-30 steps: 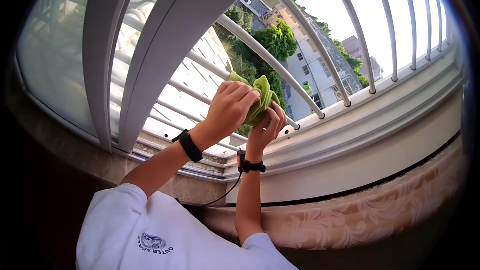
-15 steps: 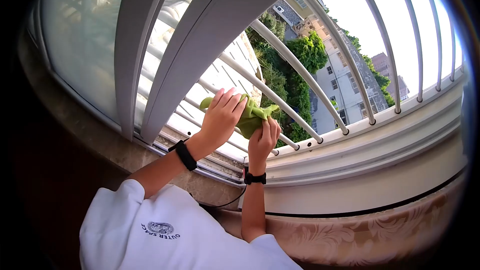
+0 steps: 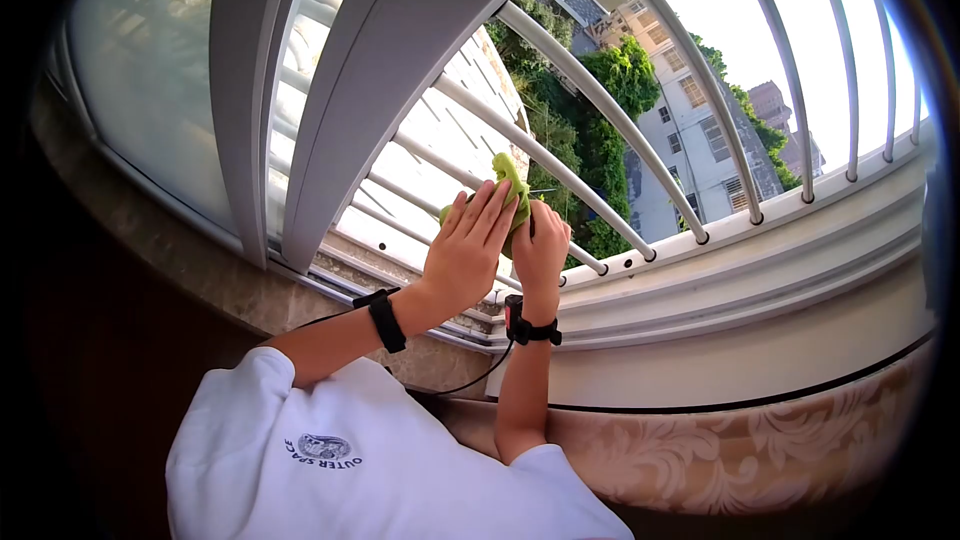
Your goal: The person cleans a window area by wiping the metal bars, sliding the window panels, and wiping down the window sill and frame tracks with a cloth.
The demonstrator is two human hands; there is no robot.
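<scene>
Green microfibre-looking cloth [image 3: 508, 168] at the window bars [image 3: 610, 119], mid-scene, mostly under the hands. Left hand [image 3: 465, 250] laid flattish over it, fingers straight. Right hand [image 3: 541, 250] curled at its right edge; can't tell from here if it grips. Grey window frame [image 3: 380, 70] left, apart. Gaps between bars open far right.

White printed shirt [image 3: 400, 470], black wristbands [image 3: 386, 324]

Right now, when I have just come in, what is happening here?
A person in a white shirt handles a green cloth by white window bars. The left hand lies over the cloth, fingers extended; the right hand is close beside. Whether the cloth touches a bar cannot be told.
</scene>
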